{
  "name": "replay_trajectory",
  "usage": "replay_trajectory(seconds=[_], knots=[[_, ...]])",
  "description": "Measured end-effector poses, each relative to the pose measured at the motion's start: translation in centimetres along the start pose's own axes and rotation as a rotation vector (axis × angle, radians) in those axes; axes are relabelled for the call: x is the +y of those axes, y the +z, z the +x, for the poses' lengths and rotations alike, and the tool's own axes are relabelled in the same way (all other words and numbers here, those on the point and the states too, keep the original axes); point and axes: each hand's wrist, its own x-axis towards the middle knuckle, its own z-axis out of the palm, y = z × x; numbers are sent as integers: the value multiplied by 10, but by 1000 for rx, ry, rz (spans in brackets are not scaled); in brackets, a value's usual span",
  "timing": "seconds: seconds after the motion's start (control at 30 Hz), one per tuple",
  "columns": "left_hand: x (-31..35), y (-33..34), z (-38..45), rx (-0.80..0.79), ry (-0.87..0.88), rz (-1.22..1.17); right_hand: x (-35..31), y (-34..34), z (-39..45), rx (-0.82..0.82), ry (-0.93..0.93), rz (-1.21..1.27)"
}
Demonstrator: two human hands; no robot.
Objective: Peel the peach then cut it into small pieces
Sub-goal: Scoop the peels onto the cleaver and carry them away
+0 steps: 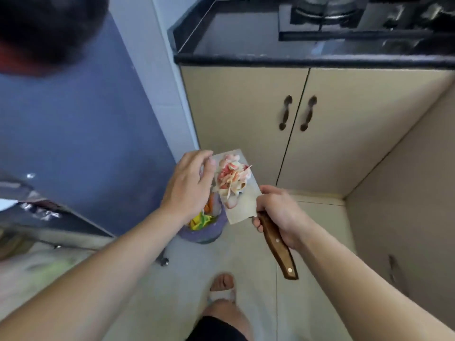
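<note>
Your right hand (275,212) is curled tight round the brown wooden handle (277,244) of a cleaver (242,193), thumb on top near the blade and fingertips showing beneath; two pale rivets dot the smooth handle, which angles back toward your body. You carry the broad, flat, rectangular steel blade nearly level over the floor (248,262), and a loose heap of peach peelings (232,178) lies on it: thin, curling strips, pink-red on one side and cream on the other. The peach itself is out of view.

Your left hand (189,185) reaches in from the left with the wrist bent. Its fingers are loosely curved and relaxed, gripping nothing, and the fingertips touch the left side of the heap at the blade's edge.

Directly below the blade, a small round bin (204,233) with a purplish liner stands on the pale tiled floor, holding yellow and orange scraps. Beige cabinet doors (246,114) with dark curved handles rise beyond it under a glossy black tabletop (246,45).
</note>
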Motion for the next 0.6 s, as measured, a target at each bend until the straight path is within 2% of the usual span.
replay_trajectory(seconds=[0.17, 0.33, 0.6], knots=[[-79, 62, 21, -137, 104, 141, 29, 48, 87, -19, 78, -86], [-140, 111, 36, -129, -16, 112, 56, 70, 147, -13, 98, -146], [-196, 157, 44, -52, -188, 0, 103, 86, 206, 10, 136, -222]])
